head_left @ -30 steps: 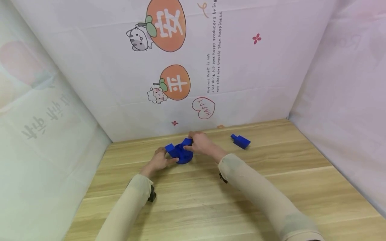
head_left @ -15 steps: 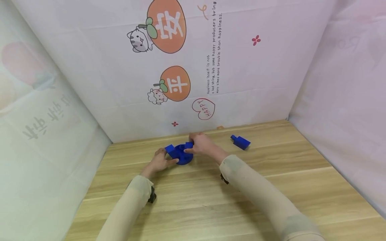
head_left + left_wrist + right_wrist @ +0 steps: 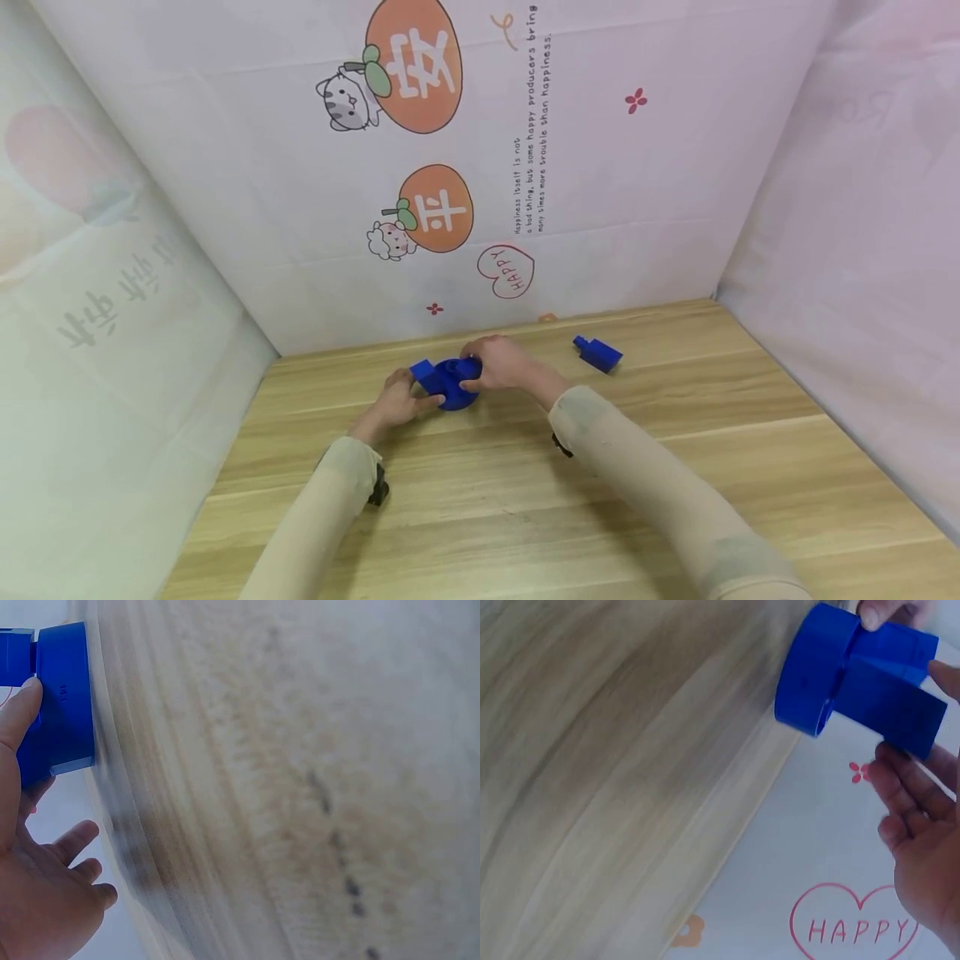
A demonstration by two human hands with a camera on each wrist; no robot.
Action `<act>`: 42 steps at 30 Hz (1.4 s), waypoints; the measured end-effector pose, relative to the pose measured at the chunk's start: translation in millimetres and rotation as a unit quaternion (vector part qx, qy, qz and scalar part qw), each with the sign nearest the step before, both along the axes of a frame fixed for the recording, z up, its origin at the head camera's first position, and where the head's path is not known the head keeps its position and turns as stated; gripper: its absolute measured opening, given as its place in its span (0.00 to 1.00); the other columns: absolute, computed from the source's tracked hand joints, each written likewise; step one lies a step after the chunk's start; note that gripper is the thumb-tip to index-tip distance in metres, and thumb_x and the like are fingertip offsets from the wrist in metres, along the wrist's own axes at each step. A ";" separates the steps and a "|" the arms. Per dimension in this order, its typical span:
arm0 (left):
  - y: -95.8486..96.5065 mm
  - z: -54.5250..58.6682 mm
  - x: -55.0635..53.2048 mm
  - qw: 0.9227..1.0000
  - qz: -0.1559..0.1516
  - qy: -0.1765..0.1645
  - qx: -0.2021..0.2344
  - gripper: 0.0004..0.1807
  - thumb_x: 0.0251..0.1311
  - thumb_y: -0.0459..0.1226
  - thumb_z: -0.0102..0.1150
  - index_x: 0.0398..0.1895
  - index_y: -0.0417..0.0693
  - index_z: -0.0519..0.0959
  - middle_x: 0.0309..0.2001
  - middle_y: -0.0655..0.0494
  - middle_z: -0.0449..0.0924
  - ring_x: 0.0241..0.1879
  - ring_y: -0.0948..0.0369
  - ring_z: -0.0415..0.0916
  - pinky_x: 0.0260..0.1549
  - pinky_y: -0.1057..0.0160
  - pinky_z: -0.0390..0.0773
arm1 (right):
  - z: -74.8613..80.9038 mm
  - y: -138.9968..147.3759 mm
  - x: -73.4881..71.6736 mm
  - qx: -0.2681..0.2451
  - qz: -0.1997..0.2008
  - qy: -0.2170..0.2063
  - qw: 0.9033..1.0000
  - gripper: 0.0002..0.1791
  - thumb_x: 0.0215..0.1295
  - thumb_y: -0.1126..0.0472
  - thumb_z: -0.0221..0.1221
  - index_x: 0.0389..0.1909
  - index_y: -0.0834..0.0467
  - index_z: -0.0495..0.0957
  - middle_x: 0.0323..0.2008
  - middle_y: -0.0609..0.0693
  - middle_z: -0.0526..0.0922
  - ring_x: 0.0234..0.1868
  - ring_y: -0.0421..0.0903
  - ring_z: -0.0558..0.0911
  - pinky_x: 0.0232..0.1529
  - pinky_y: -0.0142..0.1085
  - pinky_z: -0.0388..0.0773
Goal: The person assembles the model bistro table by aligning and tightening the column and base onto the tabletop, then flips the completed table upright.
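A round blue base (image 3: 459,402) stands on the table near the back wall, and its side shows in the left wrist view. My left hand (image 3: 396,402) grips its left side, thumb at the front. An upright blue block (image 3: 426,374) rises from the base's left part, close to my left fingers. Over the right part, my right hand (image 3: 504,363) pinches a second blue block (image 3: 892,709) between thumb and fingers. In the right wrist view that block meets the base (image 3: 806,679); how deep it sits is hidden.
A loose blue block with a narrow notched end (image 3: 598,353) lies on the wooden table (image 3: 480,517), right of my right hand. Printed white cloth (image 3: 600,183) walls the back and both sides, close behind the base.
The block in my right hand has come down and tilted towards the base, and my right fingers have moved slightly left over it. My left hand and the base have stayed put.
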State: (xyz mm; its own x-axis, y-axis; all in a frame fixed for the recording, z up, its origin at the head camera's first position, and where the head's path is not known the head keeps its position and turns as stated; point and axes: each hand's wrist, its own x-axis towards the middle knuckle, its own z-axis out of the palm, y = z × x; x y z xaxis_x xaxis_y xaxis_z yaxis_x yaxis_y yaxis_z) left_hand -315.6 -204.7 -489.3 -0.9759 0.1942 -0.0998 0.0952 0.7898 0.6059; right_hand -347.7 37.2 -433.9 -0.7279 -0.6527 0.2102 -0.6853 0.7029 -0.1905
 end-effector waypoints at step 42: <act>1.1 -1.2 0.8 1.000 0.002 0.000 0.002 0.48 0.53 0.62 0.58 0.71 0.48 0.56 0.69 0.43 0.55 0.71 0.46 0.46 0.66 0.41 0.55 | 3.1 -17.8 -0.9 0.025 -0.016 -0.040 0.999 0.27 0.54 0.39 0.62 0.46 0.55 0.78 0.38 0.47 0.83 0.35 0.39 0.79 0.37 0.31 0.78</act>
State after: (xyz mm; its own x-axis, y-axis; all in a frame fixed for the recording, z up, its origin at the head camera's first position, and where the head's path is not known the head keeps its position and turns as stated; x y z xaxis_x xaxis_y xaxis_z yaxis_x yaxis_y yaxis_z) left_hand -314.7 -203.6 -490.5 -0.9766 0.1908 -0.0994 0.0917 0.7872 0.6099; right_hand -348.7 19.5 -430.8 -0.7610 -0.6378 0.1189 -0.6472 0.7335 -0.2074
